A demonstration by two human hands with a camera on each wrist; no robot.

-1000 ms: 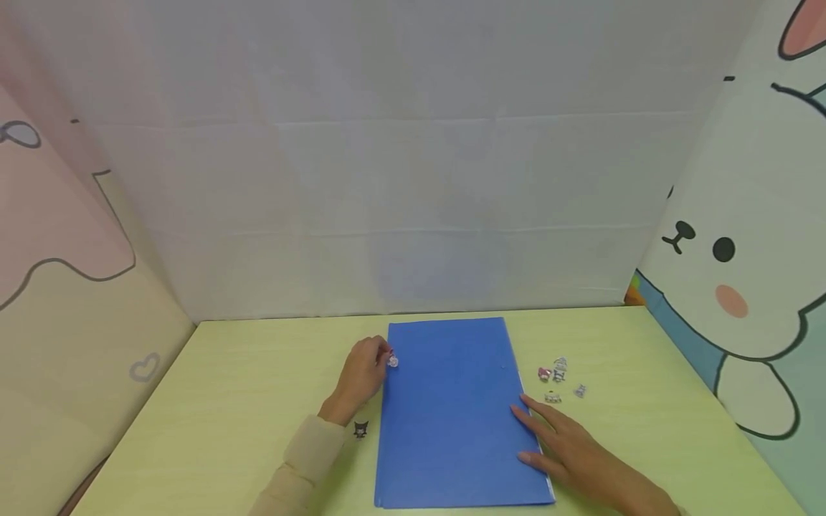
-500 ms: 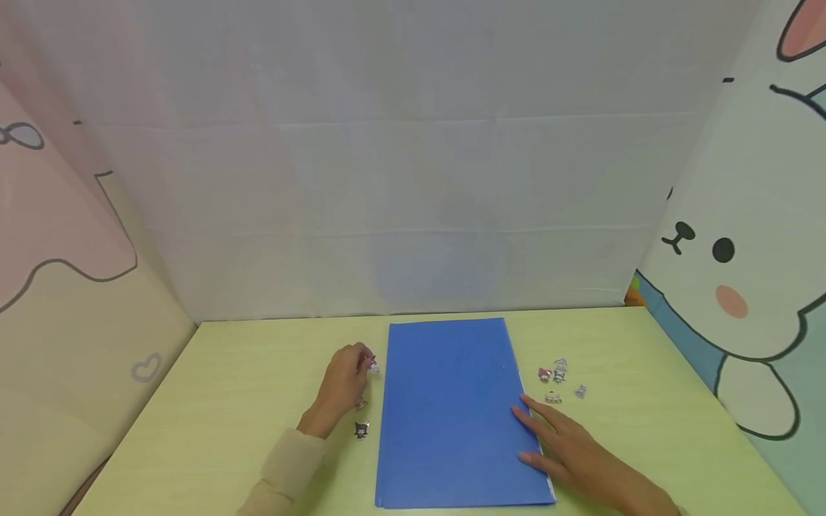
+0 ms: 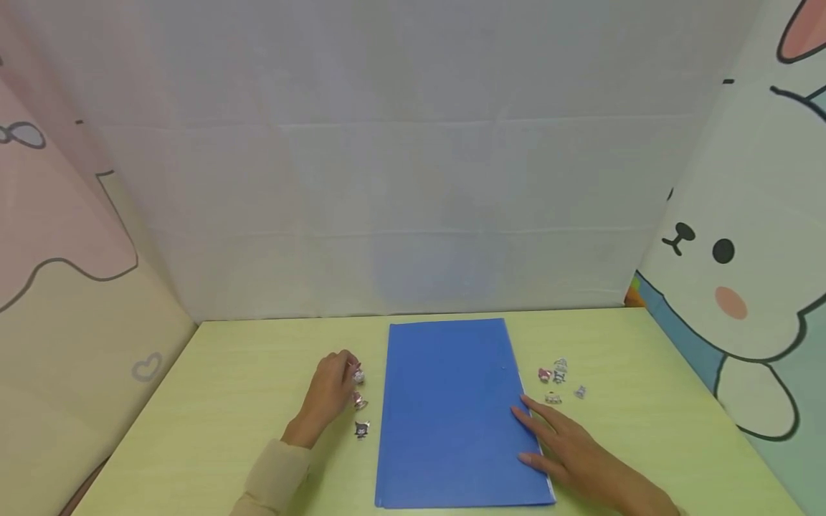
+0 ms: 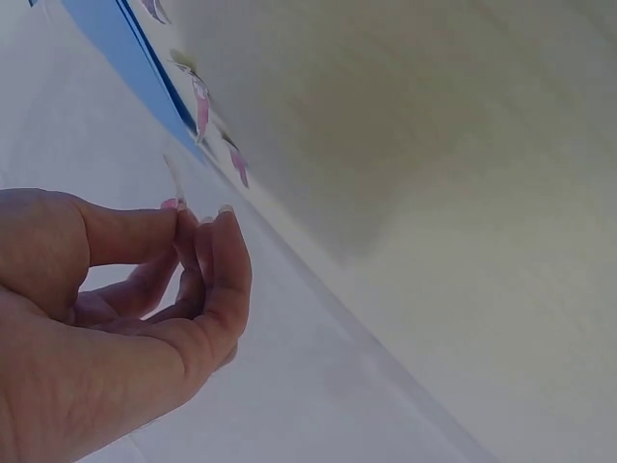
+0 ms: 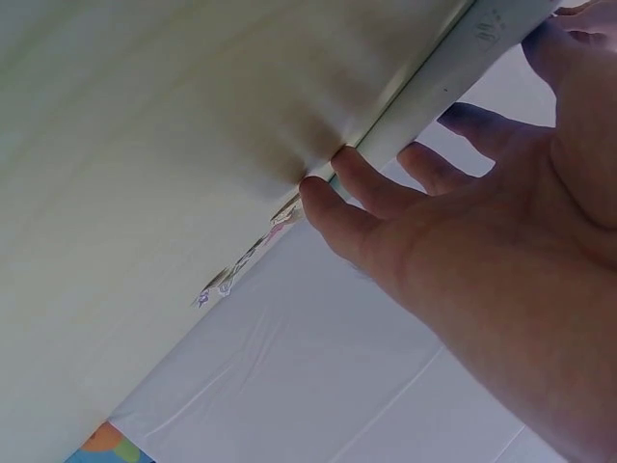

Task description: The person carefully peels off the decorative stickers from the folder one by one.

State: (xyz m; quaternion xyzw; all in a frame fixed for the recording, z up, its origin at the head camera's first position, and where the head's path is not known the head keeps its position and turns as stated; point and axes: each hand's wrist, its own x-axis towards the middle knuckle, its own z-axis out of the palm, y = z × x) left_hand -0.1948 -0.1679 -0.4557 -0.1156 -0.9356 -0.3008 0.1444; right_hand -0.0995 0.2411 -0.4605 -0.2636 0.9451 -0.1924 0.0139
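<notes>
My left hand (image 3: 325,390) pinches a small cartoon sticker (image 3: 358,375) between thumb and fingertips, just left of the flat blue folder (image 3: 452,416). In the left wrist view this sticker (image 4: 174,178) appears edge-on, a thin pale piece with some pink at the fingertips. Below that hand lie a pinkish sticker (image 3: 359,403) and a dark-eared one (image 3: 361,429) on the table. My right hand (image 3: 574,448) rests with spread, fairly straight fingers on the folder's right edge. In the right wrist view its fingertips (image 5: 323,193) reach along the pale side of the folder.
Several more small stickers (image 3: 558,370) lie on the pale green table (image 3: 258,387) to the folder's right, one with pink (image 3: 545,375). A white cloth wall (image 3: 413,179) stands behind the table, with cartoon-printed sheets (image 3: 742,301) at the sides.
My left hand has drawn back leftward and down from the folder's upper left edge, carrying the pinched sticker. The pinkish sticker it covered now shows. The right hand has stayed in place.
</notes>
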